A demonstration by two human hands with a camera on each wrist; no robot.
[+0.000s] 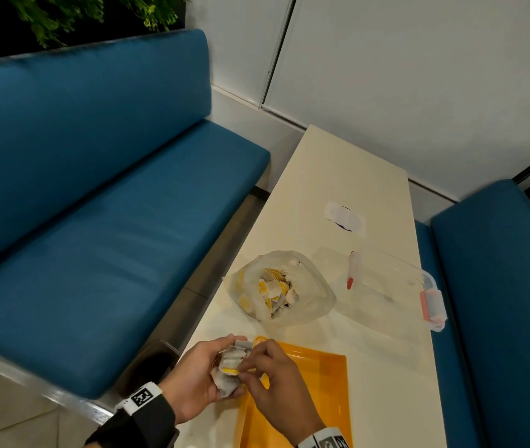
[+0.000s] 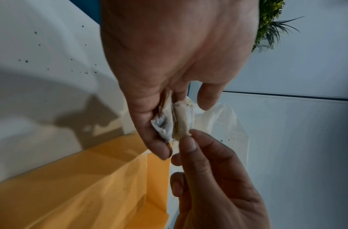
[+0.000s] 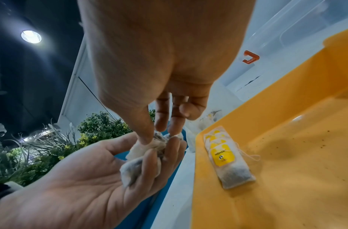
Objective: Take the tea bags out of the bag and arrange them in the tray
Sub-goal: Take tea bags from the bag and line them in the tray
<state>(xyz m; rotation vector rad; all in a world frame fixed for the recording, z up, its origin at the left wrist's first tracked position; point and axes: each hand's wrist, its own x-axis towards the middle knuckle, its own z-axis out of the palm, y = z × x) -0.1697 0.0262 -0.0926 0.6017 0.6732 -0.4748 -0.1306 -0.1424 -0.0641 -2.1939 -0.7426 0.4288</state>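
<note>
My left hand point(image 1: 207, 371) holds a small bunch of tea bags point(image 1: 231, 367) at the near left corner of the orange tray point(image 1: 318, 383). My right hand point(image 1: 270, 373) pinches one tea bag of that bunch point(image 2: 182, 122) with thumb and fingertips. The bunch point(image 3: 141, 159) lies across my left fingers, just left of the tray rim point(image 3: 198, 139). A short row of tea bags with yellow tags point(image 3: 226, 158) lies in the tray's corner. The clear plastic bag point(image 1: 281, 286), open and holding several more tea bags, sits on the table beyond the tray.
A clear lidded container with red clips point(image 1: 396, 286) stands right of the bag. A white paper label point(image 1: 344, 218) lies farther back on the cream table point(image 1: 338, 176). Blue benches point(image 1: 95, 221) flank the table on both sides; green plants point(image 1: 79, 14) stand behind.
</note>
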